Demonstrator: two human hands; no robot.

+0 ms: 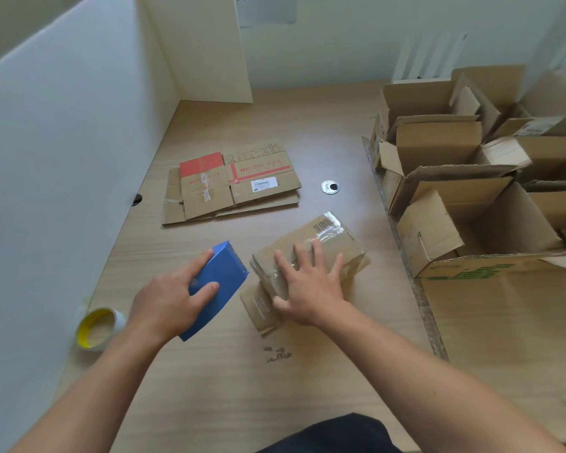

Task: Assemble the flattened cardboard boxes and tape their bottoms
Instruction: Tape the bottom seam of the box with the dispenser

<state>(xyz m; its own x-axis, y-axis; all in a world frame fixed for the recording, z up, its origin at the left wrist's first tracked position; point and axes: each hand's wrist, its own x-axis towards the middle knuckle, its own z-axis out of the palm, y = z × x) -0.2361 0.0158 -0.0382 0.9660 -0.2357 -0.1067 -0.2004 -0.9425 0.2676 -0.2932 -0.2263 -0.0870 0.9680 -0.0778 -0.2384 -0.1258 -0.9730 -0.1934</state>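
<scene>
A small brown cardboard box lies bottom-up on the wooden table, with clear tape running along its bottom seam. My right hand presses flat on the taped bottom, fingers spread. My left hand grips a blue tape dispenser just left of the box, its toothed edge pointing at the box's near corner. Farther back lies a stack of flattened boxes with red print and a white label.
A roll of tape with a yellow core stands at the table's left edge by the white partition. Several assembled open boxes fill the right side. A round metal cable grommet sits mid-table.
</scene>
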